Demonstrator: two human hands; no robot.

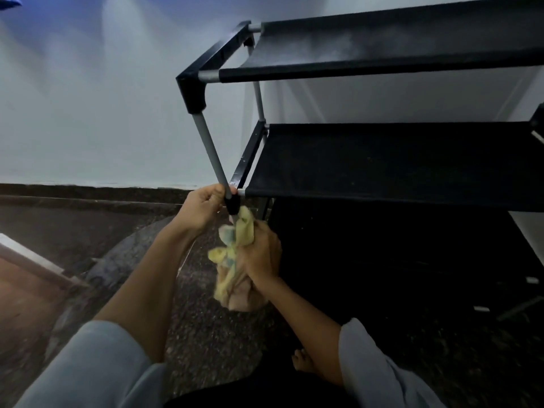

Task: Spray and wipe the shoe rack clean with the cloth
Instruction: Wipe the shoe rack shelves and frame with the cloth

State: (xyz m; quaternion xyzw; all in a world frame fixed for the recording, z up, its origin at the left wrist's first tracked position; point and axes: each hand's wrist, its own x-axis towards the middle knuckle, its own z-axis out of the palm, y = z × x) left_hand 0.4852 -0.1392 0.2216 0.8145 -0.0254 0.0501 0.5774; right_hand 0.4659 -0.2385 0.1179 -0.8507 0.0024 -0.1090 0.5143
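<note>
Shoe rack (391, 160) fills frame from 12 to 3 o'clock; its front-left post (210, 156) runs long axis 11-to-5 down to the corner joint. Cloth (235, 260) bunched just below joint, touching it. R hand (259, 254) fingers curled tight on cloth, nearer the lower post. L hand (203, 206) grips post at joint, steadying. Next wipe prob goes up/down along post. No spray bottle visible.

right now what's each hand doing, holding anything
Left hand: grips the shoe rack's front pole at the joint.
Right hand: holds the bunched cloth.
</note>
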